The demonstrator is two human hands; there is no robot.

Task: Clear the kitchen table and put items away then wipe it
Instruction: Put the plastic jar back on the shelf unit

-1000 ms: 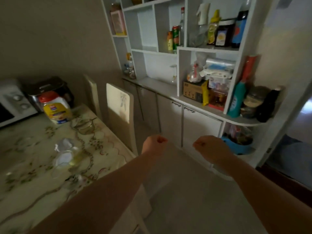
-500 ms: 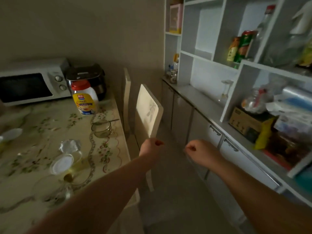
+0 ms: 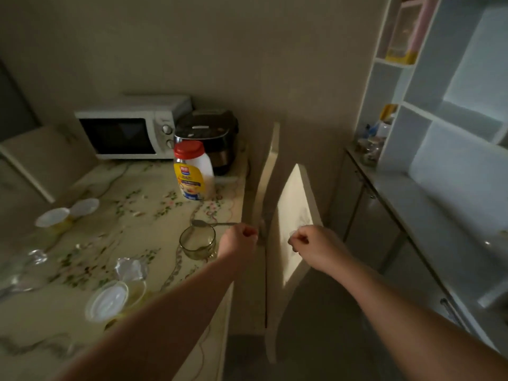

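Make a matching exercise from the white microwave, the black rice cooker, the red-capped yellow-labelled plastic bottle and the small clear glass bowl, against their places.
1 white microwave
2 black rice cooker
3 red-capped yellow-labelled plastic bottle
4 small clear glass bowl

A beside the left hand
B far end, leftmost appliance
C in front of the rice cooker
D back right corner of the table

Pairs: 1-B, 2-D, 3-C, 4-A.
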